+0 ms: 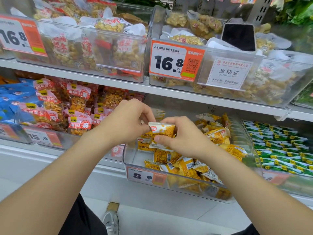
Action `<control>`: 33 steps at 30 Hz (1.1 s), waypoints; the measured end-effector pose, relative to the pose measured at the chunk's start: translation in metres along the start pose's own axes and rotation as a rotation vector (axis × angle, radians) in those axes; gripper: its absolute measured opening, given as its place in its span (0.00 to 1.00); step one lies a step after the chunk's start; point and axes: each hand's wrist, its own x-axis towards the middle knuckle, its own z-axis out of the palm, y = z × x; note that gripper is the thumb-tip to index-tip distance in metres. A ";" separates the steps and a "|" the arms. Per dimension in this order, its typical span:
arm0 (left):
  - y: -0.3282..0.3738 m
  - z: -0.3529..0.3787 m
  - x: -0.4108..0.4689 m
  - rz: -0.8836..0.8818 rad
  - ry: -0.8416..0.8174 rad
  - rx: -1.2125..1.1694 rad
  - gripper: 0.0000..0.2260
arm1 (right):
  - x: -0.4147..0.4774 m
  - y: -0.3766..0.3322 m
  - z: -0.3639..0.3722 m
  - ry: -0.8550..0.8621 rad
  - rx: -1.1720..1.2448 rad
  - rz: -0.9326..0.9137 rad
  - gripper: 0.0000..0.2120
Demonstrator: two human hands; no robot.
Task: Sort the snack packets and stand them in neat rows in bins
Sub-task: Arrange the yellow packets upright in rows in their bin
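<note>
Red-labelled peanut packets (76,107) fill the bin on your far left. Next comes your left hand (125,122), fingers curled, pinching the left end of a yellow-and-white snack packet (162,130) held above the clear plastic bin (125,158). Your right hand (183,138) grips the packet's other end, thumb on its lower front edge, fingers behind it. Under it a few matching packets (145,144) stand together near the bin's left wall; further right the other yellow packets (186,167) lie in a loose jumble. An orange price tag (146,176) reading 8.8 sits on the bin's front. On your far right, green packets (279,150) stand in neat rows
</note>
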 end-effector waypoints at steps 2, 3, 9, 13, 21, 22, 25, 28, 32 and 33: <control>-0.004 0.003 0.001 -0.019 0.126 0.089 0.10 | 0.007 0.007 0.008 0.069 -0.181 0.008 0.11; -0.007 0.004 0.003 -0.039 0.173 0.111 0.11 | 0.010 0.010 0.014 0.069 -0.221 0.005 0.12; -0.023 0.013 0.010 -0.116 0.122 0.165 0.15 | 0.020 0.000 0.055 -0.061 -0.515 -0.164 0.15; -0.027 0.016 0.009 -0.162 0.009 0.181 0.16 | 0.032 -0.001 0.065 0.070 -0.778 -0.220 0.19; -0.031 0.017 0.013 -0.152 -0.003 0.154 0.16 | 0.039 0.000 0.065 0.000 -0.517 0.002 0.40; -0.032 0.016 0.013 -0.153 -0.004 0.154 0.17 | 0.041 0.002 0.062 0.034 -0.521 0.023 0.45; -0.032 0.015 0.012 -0.148 -0.013 0.156 0.17 | 0.042 0.009 0.058 0.000 -0.716 0.024 0.50; -0.032 0.014 0.012 -0.150 -0.015 0.156 0.16 | 0.040 0.007 0.060 -0.032 -0.781 -0.027 0.44; -0.031 0.012 0.010 -0.146 -0.015 0.146 0.16 | 0.038 0.001 0.059 -0.068 -0.719 -0.107 0.36; -0.031 0.012 0.010 -0.152 -0.019 0.146 0.16 | 0.037 0.001 0.058 -0.105 -0.661 -0.095 0.35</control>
